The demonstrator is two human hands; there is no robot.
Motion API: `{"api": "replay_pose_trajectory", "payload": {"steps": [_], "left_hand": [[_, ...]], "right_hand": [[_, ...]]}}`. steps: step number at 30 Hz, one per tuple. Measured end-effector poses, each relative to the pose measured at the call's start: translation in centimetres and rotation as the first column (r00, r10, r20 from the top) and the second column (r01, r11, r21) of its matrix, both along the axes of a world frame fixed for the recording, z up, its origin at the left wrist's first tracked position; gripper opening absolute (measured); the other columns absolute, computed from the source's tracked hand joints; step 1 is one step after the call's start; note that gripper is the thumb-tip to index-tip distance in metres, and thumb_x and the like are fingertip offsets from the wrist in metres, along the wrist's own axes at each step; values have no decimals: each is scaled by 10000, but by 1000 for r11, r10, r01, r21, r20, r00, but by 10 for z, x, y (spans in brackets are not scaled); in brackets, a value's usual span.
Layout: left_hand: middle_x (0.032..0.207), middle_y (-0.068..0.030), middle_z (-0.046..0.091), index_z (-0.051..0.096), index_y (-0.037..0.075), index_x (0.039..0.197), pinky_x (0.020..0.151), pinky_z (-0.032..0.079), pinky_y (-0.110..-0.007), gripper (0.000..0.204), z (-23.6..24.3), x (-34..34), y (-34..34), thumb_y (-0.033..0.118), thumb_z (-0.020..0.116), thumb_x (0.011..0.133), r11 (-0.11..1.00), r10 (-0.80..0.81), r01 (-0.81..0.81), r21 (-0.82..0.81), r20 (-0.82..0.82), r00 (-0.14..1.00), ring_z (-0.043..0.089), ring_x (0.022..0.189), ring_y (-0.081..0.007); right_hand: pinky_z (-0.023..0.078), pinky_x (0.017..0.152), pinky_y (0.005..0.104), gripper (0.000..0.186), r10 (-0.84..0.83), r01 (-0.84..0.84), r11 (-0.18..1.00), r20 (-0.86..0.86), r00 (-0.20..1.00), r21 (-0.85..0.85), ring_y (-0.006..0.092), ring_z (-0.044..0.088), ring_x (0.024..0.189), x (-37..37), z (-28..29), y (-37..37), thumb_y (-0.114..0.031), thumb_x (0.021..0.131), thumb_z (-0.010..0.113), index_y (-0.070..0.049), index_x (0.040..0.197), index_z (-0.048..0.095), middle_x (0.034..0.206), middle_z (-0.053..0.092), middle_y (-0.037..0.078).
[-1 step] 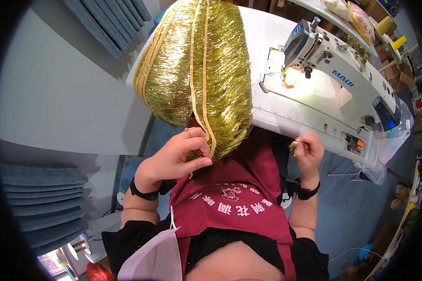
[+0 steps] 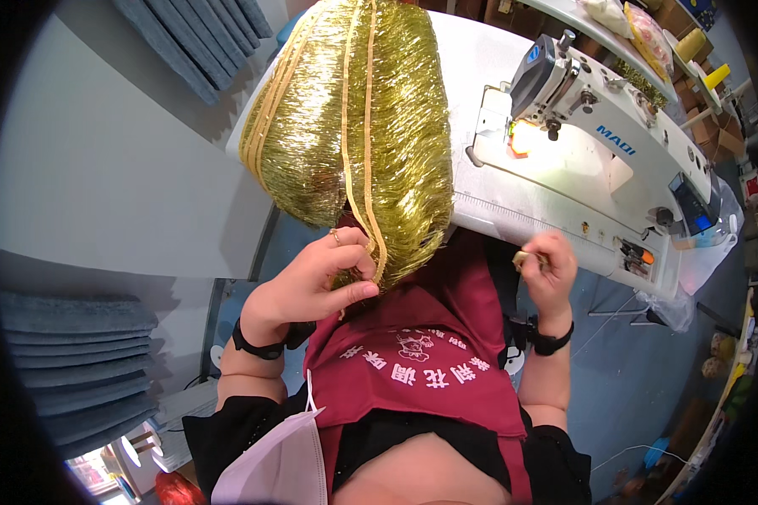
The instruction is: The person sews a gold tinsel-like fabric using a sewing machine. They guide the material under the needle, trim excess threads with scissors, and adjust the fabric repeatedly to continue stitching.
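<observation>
A large bundle of gold tinsel fringe [image 2: 400, 135] with narrow gold sequin-like bands [image 2: 369, 101] hangs over the table's left front toward my lap. My left hand [image 2: 328, 273] is closed on the lower end of these bands, thumb and curled fingers pinching it against the fringe. My right hand [image 2: 549, 273] is apart from the fringe, to its right, just off the table's front edge. Its fingers are curled around a small pale-gold thing [image 2: 522, 259], too small to name. My burgundy apron [image 2: 429, 345] lies beneath both hands.
A white sewing machine [image 2: 657, 151] with its lamp lit stands on the white table [image 2: 514, 210] at the right. Small tools [image 2: 640, 252] lie at its right corner. Shelves with spools [image 2: 692, 46] are behind it. A pale panel [image 2: 109, 177] and hanging blue-grey fabric [image 2: 194, 42] are at left.
My right hand has shifted slightly left toward the fringe with the small thing in its fingers. My left hand and the fringe look almost unchanged.
</observation>
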State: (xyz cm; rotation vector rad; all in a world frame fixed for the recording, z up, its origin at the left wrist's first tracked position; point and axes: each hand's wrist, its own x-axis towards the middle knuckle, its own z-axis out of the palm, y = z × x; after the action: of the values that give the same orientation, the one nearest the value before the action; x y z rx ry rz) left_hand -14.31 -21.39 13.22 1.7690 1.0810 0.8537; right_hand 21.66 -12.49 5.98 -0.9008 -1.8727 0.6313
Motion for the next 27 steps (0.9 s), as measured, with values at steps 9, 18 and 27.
{"api": "replay_pose_trajectory", "payload": {"steps": [9,18,27], "left_hand": [[923,-72,533,551,69,891,902,342,-388,135,25,-8,-17,110,677,919,989,-42,56,137,-102,994,519,888,-274],[831,-76,525,497,53,831,717,367,-365,278,40,-24,-49,273,648,911,945,299,-326,39,304,904,475,791,-226],[982,-26,562,577,40,1041,829,487,-318,146,84,-93,28,181,539,1045,604,659,-796,35,540,524,553,897,-142]], "right_hand": [[575,777,318,148,562,-561,827,-82,823,37,223,704,877,-127,40,74,6,883,660,-30,1027,657,1152,725,110],[552,705,504,160,585,-595,791,454,672,-138,409,698,811,-217,9,98,-206,989,579,-86,1094,561,854,709,183],[550,661,460,117,292,-292,956,135,947,-14,374,678,777,-135,-71,29,-149,976,620,-78,1046,559,864,667,151]]}}
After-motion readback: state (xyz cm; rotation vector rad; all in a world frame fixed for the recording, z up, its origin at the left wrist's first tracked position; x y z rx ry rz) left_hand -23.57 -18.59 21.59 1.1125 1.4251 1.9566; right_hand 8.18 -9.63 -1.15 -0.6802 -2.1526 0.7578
